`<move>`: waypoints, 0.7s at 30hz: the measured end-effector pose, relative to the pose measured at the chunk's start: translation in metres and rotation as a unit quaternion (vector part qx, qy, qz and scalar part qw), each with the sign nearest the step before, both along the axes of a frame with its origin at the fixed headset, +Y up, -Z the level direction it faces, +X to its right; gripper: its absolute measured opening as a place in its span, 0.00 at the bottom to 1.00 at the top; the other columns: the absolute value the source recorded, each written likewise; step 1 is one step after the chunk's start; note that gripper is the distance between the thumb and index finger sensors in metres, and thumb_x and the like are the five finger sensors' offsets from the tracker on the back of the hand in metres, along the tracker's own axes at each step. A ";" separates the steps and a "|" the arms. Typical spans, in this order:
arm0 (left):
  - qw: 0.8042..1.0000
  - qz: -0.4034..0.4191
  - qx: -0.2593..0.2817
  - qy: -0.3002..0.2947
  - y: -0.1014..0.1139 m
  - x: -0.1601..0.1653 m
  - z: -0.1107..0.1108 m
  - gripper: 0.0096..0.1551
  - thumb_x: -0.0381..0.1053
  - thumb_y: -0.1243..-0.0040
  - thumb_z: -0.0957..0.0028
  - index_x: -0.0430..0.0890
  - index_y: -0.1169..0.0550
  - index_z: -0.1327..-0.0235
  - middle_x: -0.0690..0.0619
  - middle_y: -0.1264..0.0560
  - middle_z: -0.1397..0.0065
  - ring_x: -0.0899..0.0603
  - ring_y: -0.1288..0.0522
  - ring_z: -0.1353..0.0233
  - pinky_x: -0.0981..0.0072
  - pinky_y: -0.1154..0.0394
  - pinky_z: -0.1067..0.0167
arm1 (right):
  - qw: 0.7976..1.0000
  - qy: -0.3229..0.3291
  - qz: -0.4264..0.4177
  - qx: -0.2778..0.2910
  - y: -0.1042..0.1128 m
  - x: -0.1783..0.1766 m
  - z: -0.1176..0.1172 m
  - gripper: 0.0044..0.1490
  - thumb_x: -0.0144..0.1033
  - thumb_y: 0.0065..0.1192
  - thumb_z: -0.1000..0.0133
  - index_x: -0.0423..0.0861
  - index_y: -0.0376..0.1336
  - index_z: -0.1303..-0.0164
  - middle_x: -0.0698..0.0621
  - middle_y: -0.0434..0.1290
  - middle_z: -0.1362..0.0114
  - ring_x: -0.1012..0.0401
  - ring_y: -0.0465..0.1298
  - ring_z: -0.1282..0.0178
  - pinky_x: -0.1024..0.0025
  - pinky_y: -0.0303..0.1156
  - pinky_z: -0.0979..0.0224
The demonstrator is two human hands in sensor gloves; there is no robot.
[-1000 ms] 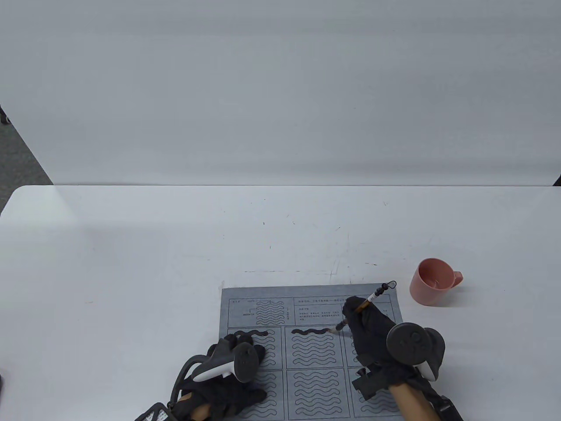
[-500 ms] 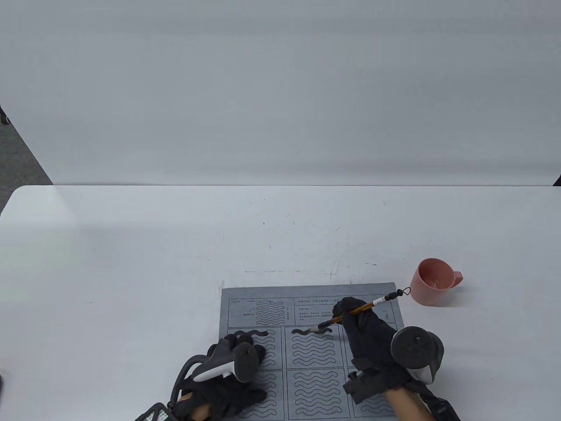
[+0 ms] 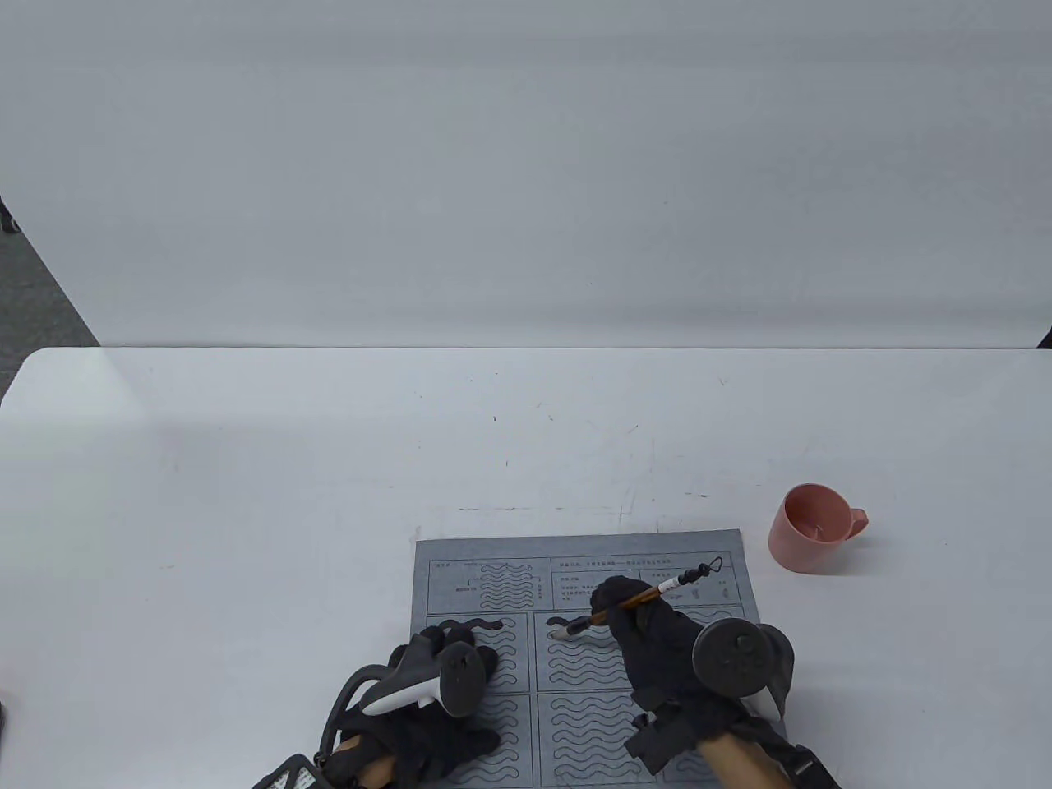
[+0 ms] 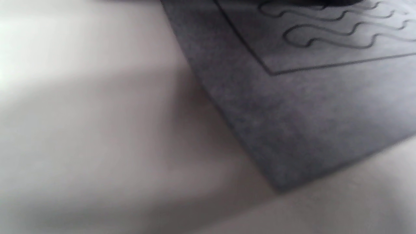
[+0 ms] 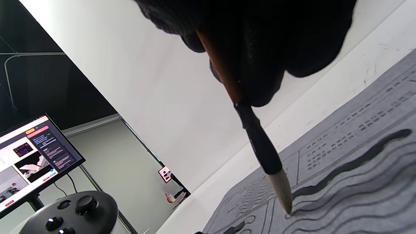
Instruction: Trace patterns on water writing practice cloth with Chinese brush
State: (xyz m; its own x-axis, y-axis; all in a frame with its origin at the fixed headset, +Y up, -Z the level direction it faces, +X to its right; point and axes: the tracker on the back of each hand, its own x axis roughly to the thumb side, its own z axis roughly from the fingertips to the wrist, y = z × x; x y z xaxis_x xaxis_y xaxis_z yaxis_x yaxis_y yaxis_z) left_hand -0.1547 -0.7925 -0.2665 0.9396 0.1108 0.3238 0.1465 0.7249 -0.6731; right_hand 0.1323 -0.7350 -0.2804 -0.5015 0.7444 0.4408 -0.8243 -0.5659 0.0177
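The water writing cloth (image 3: 583, 657) lies flat at the near edge of the white worktop (image 3: 246, 493), its near end running out of the table view. The right hand (image 3: 657, 641) grips the Chinese brush (image 3: 637, 602) by the shaft, fingers closed around it. The pale tip points to that hand's left and meets the cloth at the left end of the second wavy line in the middle panel, just below one dark wet stroke (image 5: 351, 164). The brush's looped tail rises to the hand's far right.

The left hand (image 3: 436, 699) rests on the cloth's near left part, over the left panel; how its fingers lie is hard to tell, since the tracker covers them and the left wrist view is blurred, showing only a cloth corner (image 4: 279, 185).

A pink cup (image 3: 809, 528) stands beyond and right of the right hand, just off the cloth's far right corner.

Beyond both hands the worktop runs to a white backdrop. A monitor (image 5: 32, 156) stands in the room.
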 end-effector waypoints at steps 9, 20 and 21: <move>1.000 0.000 0.000 0.000 0.000 0.000 0.000 0.56 0.74 0.62 0.50 0.64 0.79 0.31 0.55 0.87 0.25 0.36 0.88 0.24 0.34 0.79 0.28 | 1.000 -0.006 0.003 -0.003 -0.001 0.001 0.000 0.26 0.32 0.52 0.40 0.38 0.59 0.33 0.39 0.74 0.30 0.45 0.82 0.37 0.42 0.75 0.36; 1.000 0.000 0.000 0.000 0.000 0.000 0.000 0.56 0.74 0.62 0.50 0.64 0.79 0.31 0.55 0.87 0.25 0.37 0.88 0.24 0.35 0.79 0.28 | 1.000 -0.012 0.010 -0.006 0.001 0.004 0.000 0.26 0.32 0.52 0.40 0.38 0.59 0.33 0.39 0.74 0.31 0.44 0.82 0.38 0.40 0.74 0.36; 1.000 0.000 0.000 0.000 0.000 0.000 0.000 0.56 0.74 0.62 0.50 0.64 0.79 0.31 0.55 0.87 0.25 0.37 0.88 0.24 0.35 0.79 0.28 | 1.000 -0.012 0.010 -0.006 0.001 0.004 0.000 0.26 0.32 0.52 0.40 0.38 0.59 0.33 0.39 0.74 0.31 0.44 0.82 0.38 0.40 0.74 0.36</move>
State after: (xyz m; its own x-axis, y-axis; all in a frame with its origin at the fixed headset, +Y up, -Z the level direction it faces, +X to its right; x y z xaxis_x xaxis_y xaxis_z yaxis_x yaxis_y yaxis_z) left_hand -0.1542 -0.7928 -0.2663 0.9395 0.1104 0.3243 0.1470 0.7251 -0.6728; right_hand 0.1363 -0.7341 -0.2803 -0.5265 0.7395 0.4195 -0.8133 -0.5818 0.0048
